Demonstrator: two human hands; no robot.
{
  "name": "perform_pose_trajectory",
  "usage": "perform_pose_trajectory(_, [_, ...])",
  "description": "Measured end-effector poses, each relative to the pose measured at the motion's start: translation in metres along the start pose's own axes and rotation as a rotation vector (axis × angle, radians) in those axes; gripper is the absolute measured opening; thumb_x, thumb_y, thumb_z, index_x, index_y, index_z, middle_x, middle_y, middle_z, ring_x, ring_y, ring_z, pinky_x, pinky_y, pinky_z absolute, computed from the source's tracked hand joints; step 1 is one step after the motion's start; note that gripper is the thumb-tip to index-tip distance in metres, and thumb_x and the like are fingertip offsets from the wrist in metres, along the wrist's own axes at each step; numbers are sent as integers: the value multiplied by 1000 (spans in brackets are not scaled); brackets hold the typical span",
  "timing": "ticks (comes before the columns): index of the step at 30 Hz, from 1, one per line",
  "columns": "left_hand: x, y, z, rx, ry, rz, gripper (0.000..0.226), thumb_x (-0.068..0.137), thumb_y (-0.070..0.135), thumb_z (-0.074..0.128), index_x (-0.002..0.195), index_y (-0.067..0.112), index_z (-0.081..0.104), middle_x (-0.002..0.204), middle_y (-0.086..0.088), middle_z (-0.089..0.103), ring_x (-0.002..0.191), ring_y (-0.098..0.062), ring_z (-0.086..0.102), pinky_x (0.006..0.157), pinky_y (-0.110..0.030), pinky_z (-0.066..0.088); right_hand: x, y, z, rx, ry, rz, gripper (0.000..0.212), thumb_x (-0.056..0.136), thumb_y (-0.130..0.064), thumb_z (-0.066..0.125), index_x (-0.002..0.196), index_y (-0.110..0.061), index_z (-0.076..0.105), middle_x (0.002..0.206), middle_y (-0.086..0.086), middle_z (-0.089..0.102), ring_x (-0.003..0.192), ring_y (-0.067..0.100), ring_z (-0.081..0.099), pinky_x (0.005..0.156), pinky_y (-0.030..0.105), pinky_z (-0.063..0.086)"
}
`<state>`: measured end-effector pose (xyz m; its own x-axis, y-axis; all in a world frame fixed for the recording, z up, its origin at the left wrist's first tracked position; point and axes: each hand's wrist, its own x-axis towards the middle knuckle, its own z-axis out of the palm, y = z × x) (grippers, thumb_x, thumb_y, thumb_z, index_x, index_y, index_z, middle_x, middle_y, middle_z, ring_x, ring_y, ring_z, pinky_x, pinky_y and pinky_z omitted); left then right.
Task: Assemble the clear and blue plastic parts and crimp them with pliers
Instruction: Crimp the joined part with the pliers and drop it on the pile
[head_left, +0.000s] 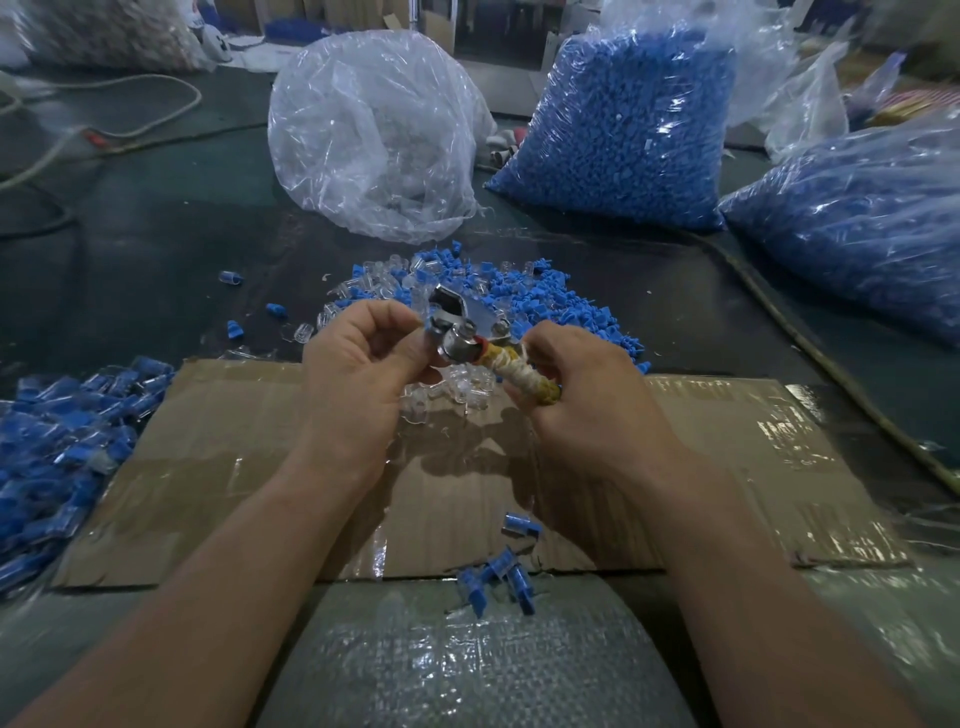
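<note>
The small blue part (430, 328) sits at the mouth of the pliers (462, 325), pinched by thumb and forefinger of the left hand (358, 369), above the far edge of the cardboard (218, 467). The right hand (587, 400) is curled round the cord-wrapped handle. For a good crimp, seat the part squarely, keep fingertips back and squeeze once, firmly. The pliers run from handle at 4 o'clock to head at 10 o'clock; the part's own direction is too blurred to tell. The pile of loose parts (519, 301) lies just beyond, at 12 o'clock.
</note>
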<state>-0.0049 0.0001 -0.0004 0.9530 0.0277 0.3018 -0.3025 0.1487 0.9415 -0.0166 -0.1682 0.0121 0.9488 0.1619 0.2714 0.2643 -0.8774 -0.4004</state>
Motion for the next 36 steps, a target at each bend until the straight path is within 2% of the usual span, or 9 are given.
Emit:
perform_pose_trajectory(5, [-1, 2, 0, 2, -1, -9, 9, 70, 17, 64, 77, 15, 58, 64, 9, 65, 60, -5, 61, 58, -16, 51, -1, 0, 0, -37, 30, -11, 24, 80, -20, 66, 83, -27, 43, 77, -11, 43, 72, 9, 39, 58, 22, 30])
perform_pose_trajectory(11, [-1, 1, 0, 54, 6, -39, 15, 82, -1, 60, 78, 13, 58, 66, 7, 66, 62, -7, 62, 58, -16, 51, 1, 4, 3, 55, -20, -19, 23, 83, -28, 63, 91, -29, 42, 85, -14, 39, 80, 5, 37, 65, 11, 26])
perform_pose_trajectory(15, [2, 3, 0, 9, 68, -82, 17, 82, -3, 60, 78, 14, 59, 64, 5, 67, 61, -8, 64, 55, -17, 50, 2, 10, 0, 113, 16, -21, 23, 82, -25, 65, 100, -25, 50, 98, -10, 45, 94, 8, 43, 73, 18, 31])
perform_pose_trajectory(18, [5, 6, -5, -23, 102, -166, 18, 83, -4, 59, 77, 13, 59, 61, 4, 67, 59, -9, 64, 52, -17, 49, 2, 16, -6, 122, 93, 39, 27, 80, -20, 67, 105, -20, 55, 97, -11, 46, 96, 7, 45, 74, 17, 31])
perform_pose_trajectory(20, [3, 9, -7, -11, -25, -260, 14, 81, -2, 59, 78, 12, 62, 62, 1, 67, 57, -10, 64, 49, -16, 48, 3, 20, -9, 126, 153, 109, 25, 79, -21, 68, 101, -21, 56, 94, -10, 47, 94, 9, 47, 75, 19, 32])
perform_pose_trajectory(24, [-7, 14, -5, 130, -433, -349, 6, 69, 15, 66, 73, 15, 71, 65, -2, 69, 48, -4, 57, 43, -12, 42, 5, 31, -14, 39, 189, 302, 36, 72, -40, 73, 97, -22, 54, 96, -2, 55, 90, 16, 51, 76, 34, 42])
perform_pose_trajectory(28, [-11, 16, -2, 219, -780, -346, 12, 60, 23, 72, 72, 19, 71, 66, 0, 69, 56, -7, 61, 54, -14, 48, 6, 40, -17, -55, 142, 430, 55, 67, -51, 74, 107, -17, 56, 99, 1, 55, 94, 22, 53, 83, 41, 44])
perform_pose_trajectory(33, [-14, 15, 0, 249, -940, -326, 8, 61, 23, 74, 69, 20, 73, 68, 0, 70, 62, -10, 63, 59, -17, 50, 6, 50, -18, -90, 63, 521, 62, 64, -54, 75, 108, -15, 55, 105, 4, 57, 97, 24, 54, 81, 38, 44])
perform_pose_trajectory(36, [-15, 17, 0, 223, -923, -366, 10, 63, 23, 72, 70, 16, 73, 69, -4, 70, 61, -11, 63, 58, -17, 50, 6, 53, -18, -101, 13, 558, 65, 62, -56, 76, 109, -16, 55, 108, 5, 58, 98, 24, 53, 79, 35, 42])
